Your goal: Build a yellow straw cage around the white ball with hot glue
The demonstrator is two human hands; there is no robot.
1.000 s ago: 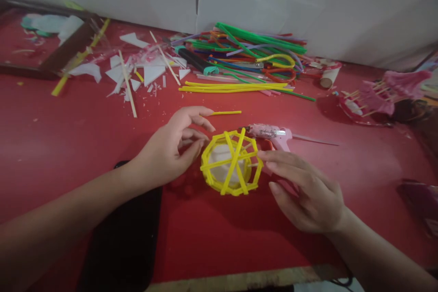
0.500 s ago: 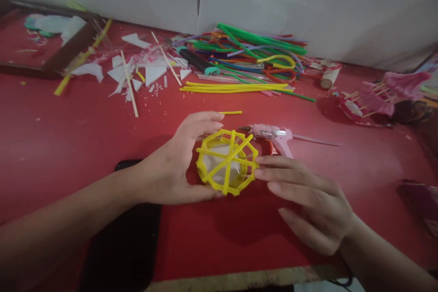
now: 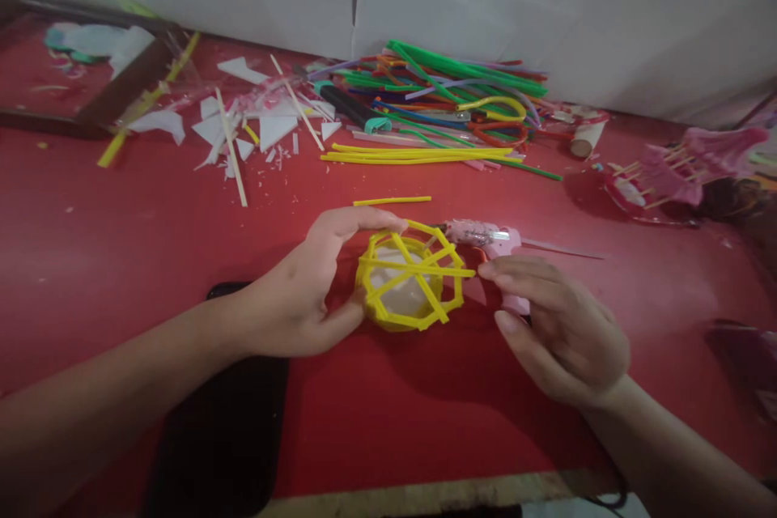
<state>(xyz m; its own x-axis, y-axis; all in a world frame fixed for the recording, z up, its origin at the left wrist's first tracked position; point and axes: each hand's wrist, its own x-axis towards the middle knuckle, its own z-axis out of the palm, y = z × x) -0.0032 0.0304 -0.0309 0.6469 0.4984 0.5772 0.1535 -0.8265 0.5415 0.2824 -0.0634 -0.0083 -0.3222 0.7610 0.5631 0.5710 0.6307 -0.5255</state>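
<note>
My left hand is curved around the left side of a round frame of yellow pipe cleaners, with a thumb and fingers on its rim. Several yellow strips cross over its top like spokes, and a whitish surface shows inside. My right hand is on the other side, fingers apart from the thumb, with fingertips close to the end of one spoke; whether they touch it I cannot tell. Just behind the frame lies a pink glue gun, partly covered by my right hand. A short yellow pipe cleaner rests beyond my left hand.
Several yellow pipe cleaners lie in front of a colourful heap of pipe cleaners. White scraps, wooden sticks and a black-and-teal cutter lie at back left. A black phone is under my left forearm; pink craft pieces stand right.
The yellow frame has turned and tilted, its spokes now lying at other angles. My left fingers have shifted along its rim. My right hand has moved up and drawn its fingers in.
</note>
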